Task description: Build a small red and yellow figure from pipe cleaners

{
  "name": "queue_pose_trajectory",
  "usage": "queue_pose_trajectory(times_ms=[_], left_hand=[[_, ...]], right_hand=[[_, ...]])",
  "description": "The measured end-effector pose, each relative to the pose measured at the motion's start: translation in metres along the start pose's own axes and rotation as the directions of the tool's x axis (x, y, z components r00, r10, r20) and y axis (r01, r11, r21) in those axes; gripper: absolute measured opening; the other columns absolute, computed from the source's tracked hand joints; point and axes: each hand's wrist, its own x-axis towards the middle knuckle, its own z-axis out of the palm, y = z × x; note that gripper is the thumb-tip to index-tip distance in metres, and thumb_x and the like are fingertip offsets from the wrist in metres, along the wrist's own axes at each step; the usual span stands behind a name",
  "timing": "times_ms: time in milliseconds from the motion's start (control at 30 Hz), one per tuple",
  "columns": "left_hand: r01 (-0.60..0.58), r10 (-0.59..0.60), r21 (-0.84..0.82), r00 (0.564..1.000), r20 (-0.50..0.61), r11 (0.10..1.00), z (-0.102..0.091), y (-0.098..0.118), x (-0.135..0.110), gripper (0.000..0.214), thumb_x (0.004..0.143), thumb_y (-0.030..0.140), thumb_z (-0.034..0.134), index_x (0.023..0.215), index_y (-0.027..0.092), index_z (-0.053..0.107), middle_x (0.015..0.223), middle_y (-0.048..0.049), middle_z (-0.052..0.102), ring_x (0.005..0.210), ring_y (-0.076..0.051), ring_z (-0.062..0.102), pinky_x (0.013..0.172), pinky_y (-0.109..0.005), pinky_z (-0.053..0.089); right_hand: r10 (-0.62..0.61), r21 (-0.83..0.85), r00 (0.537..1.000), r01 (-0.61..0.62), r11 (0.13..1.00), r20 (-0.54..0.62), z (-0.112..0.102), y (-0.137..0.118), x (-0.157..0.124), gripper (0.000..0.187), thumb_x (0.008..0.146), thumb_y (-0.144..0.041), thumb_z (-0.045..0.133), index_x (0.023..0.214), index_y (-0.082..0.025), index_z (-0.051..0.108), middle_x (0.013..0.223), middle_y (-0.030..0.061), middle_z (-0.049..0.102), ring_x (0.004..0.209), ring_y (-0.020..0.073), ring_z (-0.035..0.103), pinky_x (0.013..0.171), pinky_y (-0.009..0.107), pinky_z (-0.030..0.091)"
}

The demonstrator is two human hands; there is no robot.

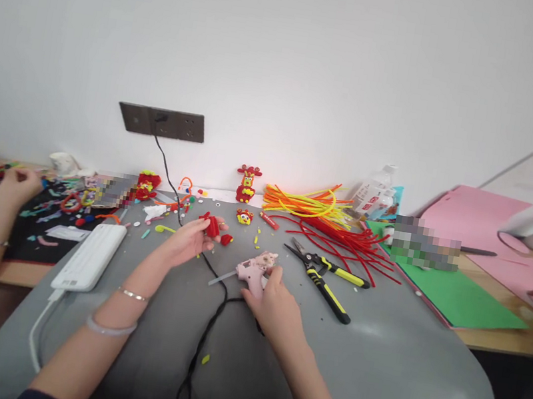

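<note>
My left hand (192, 240) is closed around a small red fuzzy piece (213, 226), which looks like bent pipe cleaner and has a bit of yellow near its end. On the grey table, my right hand (278, 302) grips the handle of a pink hot glue gun (252, 275). A translucent glue stick (222, 278) juts from the gun's rear, toward the left. Behind my hands lies a small red and yellow fuzzy head (244, 217). A red figure with a wide hat (247, 186) stands upright against the wall.
Black-and-yellow pliers (327, 290) lie right of the glue gun. Red pipe cleaners (350, 243) and yellow-orange ones (306, 202) are piled behind. A white power bank (90, 257) rests at left; a black cord (212, 326) crosses the table. Other people's hands (20, 187) are at both sides.
</note>
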Motion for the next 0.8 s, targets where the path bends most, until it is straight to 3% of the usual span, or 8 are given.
queue_pose_trajectory(times_ms=[133,233,300,367,467,533,633,800], left_hand=[[-0.027,0.026,-0.007,0.998,-0.055,1.000,-0.007,-0.018,-0.003,0.030,0.083,0.027,0.071,0.111,0.015,0.070,0.094,-0.0083,0.073,0.081,-0.017,0.069,0.071,-0.027,0.055],[-0.046,0.046,0.010,0.995,-0.091,0.999,-0.011,-0.028,-0.002,0.030,0.080,0.027,0.075,0.108,0.015,0.072,0.091,-0.0079,0.074,0.082,-0.017,0.069,0.076,-0.029,0.055],[-0.074,0.073,0.003,0.990,-0.118,0.997,-0.013,-0.033,0.000,0.028,0.078,0.027,0.077,0.102,0.014,0.074,0.093,-0.0089,0.075,0.085,-0.017,0.069,0.080,-0.029,0.053],[-0.095,0.093,-0.006,0.987,-0.127,0.995,-0.015,-0.036,0.001,0.024,0.077,0.027,0.078,0.097,0.013,0.075,0.095,-0.0095,0.076,0.087,-0.017,0.069,0.082,-0.028,0.052],[-0.101,0.100,-0.007,0.990,-0.096,0.995,-0.015,-0.038,0.000,0.022,0.078,0.028,0.077,0.095,0.014,0.074,0.101,-0.0099,0.076,0.086,-0.016,0.069,0.076,-0.025,0.051],[-0.085,0.085,0.001,0.994,-0.073,0.996,-0.015,-0.038,-0.001,0.024,0.078,0.028,0.076,0.098,0.015,0.074,0.105,-0.0102,0.075,0.085,-0.015,0.069,0.074,-0.025,0.051],[-0.050,0.051,0.017,0.995,-0.081,0.999,-0.015,-0.040,-0.003,0.028,0.075,0.028,0.079,0.100,0.016,0.073,0.103,-0.0095,0.076,0.087,-0.017,0.070,0.077,-0.026,0.052],[-0.048,0.049,0.006,0.996,-0.070,0.999,-0.016,-0.043,-0.003,0.036,0.065,0.028,0.086,0.096,0.016,0.074,0.097,-0.0078,0.077,0.086,-0.018,0.071,0.079,-0.028,0.053]], right_hand=[[0.022,0.110,0.999,-0.019,0.994,-0.031,0.004,0.011,0.005,0.034,0.082,-0.030,0.058,0.109,-0.013,0.046,0.082,0.0116,0.067,0.073,0.0274,0.068,0.057,0.028,0.036],[0.030,0.428,0.990,0.031,0.903,-0.135,0.010,0.031,0.002,0.036,0.080,-0.039,0.060,0.104,-0.015,0.049,0.070,0.0044,0.063,0.062,0.0222,0.061,0.056,0.028,0.038],[0.025,0.686,0.987,0.094,0.722,-0.161,0.014,0.043,-0.004,0.040,0.080,-0.049,0.059,0.102,-0.016,0.051,0.068,0.0028,0.061,0.059,0.0199,0.058,0.057,0.029,0.041],[0.052,0.872,0.987,0.111,0.477,-0.154,0.016,0.050,-0.010,0.040,0.080,-0.055,0.059,0.095,-0.018,0.053,0.067,0.0027,0.061,0.059,0.0178,0.057,0.056,0.028,0.042],[0.083,0.988,0.990,0.107,0.107,-0.116,0.011,0.047,-0.018,0.038,0.080,-0.056,0.062,0.089,-0.020,0.052,0.069,0.0012,0.059,0.055,0.0128,0.051,0.048,0.024,0.035],[-0.025,0.997,0.998,0.057,-0.048,-0.058,0.004,0.038,-0.021,0.040,0.082,-0.057,0.060,0.098,-0.021,0.052,0.063,-0.0033,0.053,0.046,0.0094,0.042,0.042,0.022,0.026],[-0.241,0.999,0.971,-0.018,-0.044,0.007,-0.006,0.022,-0.020,0.040,0.085,-0.057,0.059,0.101,-0.021,0.051,0.055,-0.0078,0.041,0.043,0.0074,0.033,0.045,0.022,0.025],[-0.322,0.981,0.943,-0.018,0.192,0.081,-0.003,0.002,-0.008,0.043,0.085,-0.059,0.060,0.086,-0.017,0.051,0.054,-0.0078,0.039,0.045,0.0059,0.035,0.047,0.022,0.025]])
